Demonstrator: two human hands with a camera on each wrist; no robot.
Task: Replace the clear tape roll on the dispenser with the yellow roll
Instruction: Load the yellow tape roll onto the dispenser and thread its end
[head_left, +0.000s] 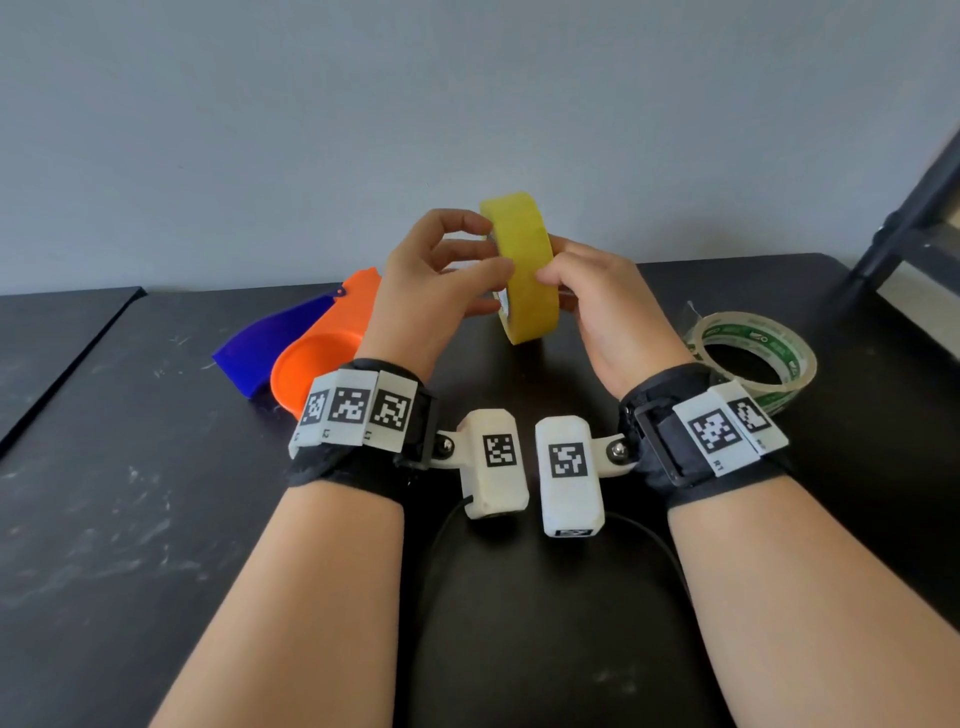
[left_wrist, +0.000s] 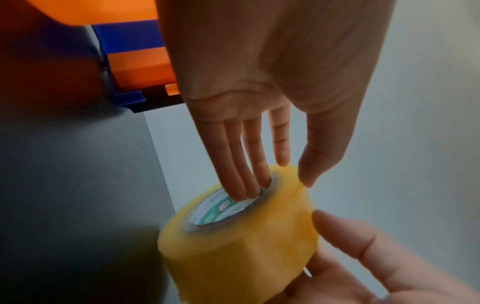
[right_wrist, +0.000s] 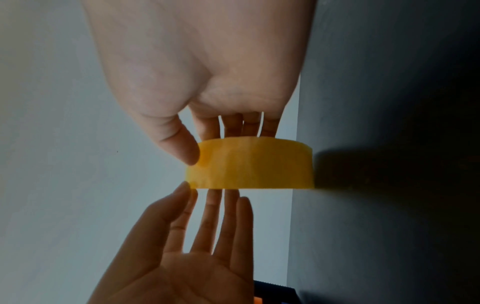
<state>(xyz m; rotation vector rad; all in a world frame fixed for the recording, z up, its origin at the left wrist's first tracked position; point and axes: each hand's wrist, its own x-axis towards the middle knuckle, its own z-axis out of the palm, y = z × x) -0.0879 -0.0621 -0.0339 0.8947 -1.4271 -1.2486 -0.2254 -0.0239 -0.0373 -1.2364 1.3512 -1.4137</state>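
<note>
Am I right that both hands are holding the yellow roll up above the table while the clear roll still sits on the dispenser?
Not quite: the clear roll lies flat on the table, to the right hand's side, off the dispenser, as the head view shows. Both hands do hold the yellow roll up; left hand.

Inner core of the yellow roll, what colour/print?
White with green print on the yellow roll core; left wrist view shows it best.

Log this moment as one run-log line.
yellow roll: held upright above table | left hand, right hand: both gripping | clear roll: flat, off dispenser
</note>
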